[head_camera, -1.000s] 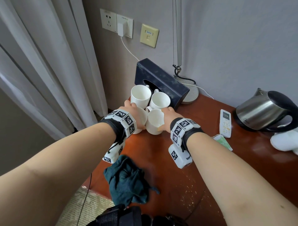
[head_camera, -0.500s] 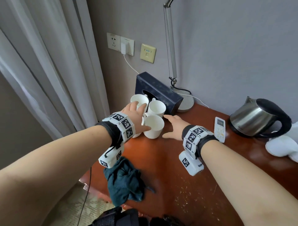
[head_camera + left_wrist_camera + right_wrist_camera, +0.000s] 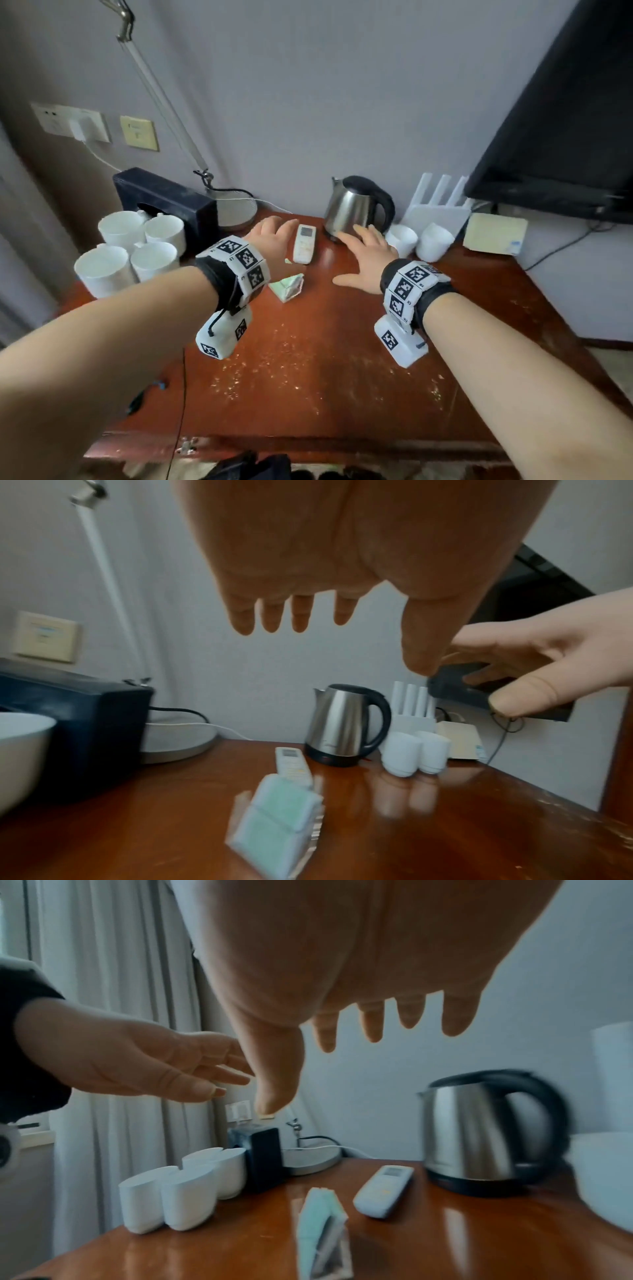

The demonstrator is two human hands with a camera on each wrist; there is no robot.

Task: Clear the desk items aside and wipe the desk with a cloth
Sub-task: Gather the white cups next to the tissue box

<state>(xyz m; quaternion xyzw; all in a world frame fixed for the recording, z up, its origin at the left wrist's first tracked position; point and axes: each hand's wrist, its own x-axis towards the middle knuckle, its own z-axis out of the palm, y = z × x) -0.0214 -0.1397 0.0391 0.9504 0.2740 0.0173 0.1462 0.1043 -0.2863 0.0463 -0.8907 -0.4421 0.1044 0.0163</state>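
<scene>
Both hands hover palm-down over the red-brown desk and hold nothing. My left hand is spread just left of the white remote, above a small clear stand of green cards. My right hand is spread in front of the steel kettle. Several white cups stand grouped at the desk's left edge against a dark tissue box. In the left wrist view the fingers hang straight above the remote. The cloth is out of sight.
Two upturned white cups stand right of the kettle, with a white router and a card behind them. A lamp base and a black screen sit at the back. Pale crumbs speckle the desk's front.
Both hands have let go of the cups and moved right, toward the remote and the kettle. The head view has swung right; the cloth has dropped out of view.
</scene>
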